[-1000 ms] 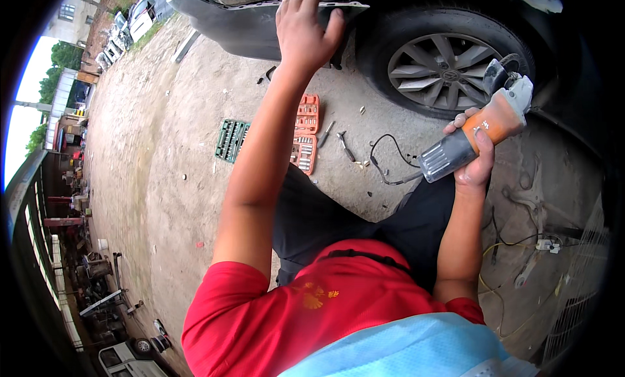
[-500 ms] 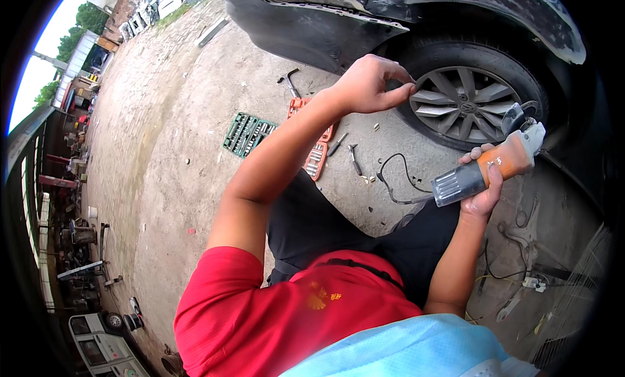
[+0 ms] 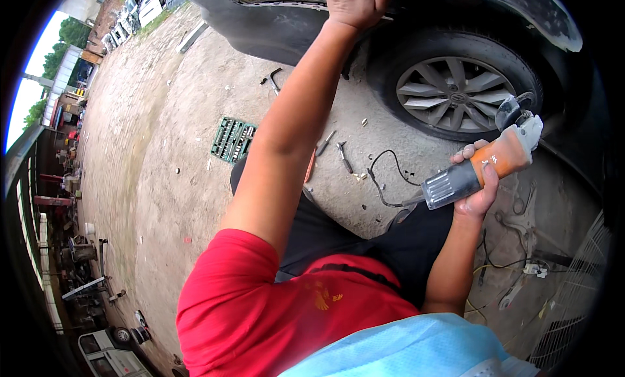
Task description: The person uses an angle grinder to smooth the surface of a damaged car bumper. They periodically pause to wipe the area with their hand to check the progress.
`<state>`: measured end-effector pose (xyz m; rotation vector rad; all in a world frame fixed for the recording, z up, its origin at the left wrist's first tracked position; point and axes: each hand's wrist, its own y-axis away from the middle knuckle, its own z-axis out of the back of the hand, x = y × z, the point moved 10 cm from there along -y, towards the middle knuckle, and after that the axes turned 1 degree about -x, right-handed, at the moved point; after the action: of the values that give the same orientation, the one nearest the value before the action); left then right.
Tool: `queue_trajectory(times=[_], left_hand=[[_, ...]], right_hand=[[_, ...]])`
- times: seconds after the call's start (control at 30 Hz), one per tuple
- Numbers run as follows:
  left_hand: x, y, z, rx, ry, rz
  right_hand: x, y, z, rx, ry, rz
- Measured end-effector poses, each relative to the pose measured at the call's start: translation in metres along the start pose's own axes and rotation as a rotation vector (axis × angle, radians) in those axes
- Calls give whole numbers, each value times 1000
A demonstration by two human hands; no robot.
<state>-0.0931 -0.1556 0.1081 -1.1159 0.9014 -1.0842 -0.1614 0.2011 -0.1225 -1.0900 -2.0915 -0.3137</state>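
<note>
Grinder [image 3: 504, 152] at right, near the wheel [image 3: 458, 98], fills my right hand [image 3: 480, 199]; I judge it heavy and stiff, best held round its body [image 3: 441, 189]. My left hand [image 3: 355, 7], far, is cropped: I cannot tell its spread.

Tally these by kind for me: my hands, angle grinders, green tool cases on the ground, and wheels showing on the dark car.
Hands: 2 (left hand, right hand)
Angle grinder: 1
Green tool case: 1
Dark car wheel: 1
Total: 5
</note>
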Motion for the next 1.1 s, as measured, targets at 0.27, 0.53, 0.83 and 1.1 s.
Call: queue_trajectory(times=[0.27,0.53,0.83,1.1], left_hand=[[-22,182,-19,554,-132,-10],[-30,164,49,418,99,40],[-140,237,36,1091,445,-231],[-49,283,51,799,813,931]], right_hand=[[7,0,7,-42,-17,-5],[13,-1,12,-80,19,12],[-1,-1,-2,55,-10,-14],[0,5,3,41,-34,-26]])
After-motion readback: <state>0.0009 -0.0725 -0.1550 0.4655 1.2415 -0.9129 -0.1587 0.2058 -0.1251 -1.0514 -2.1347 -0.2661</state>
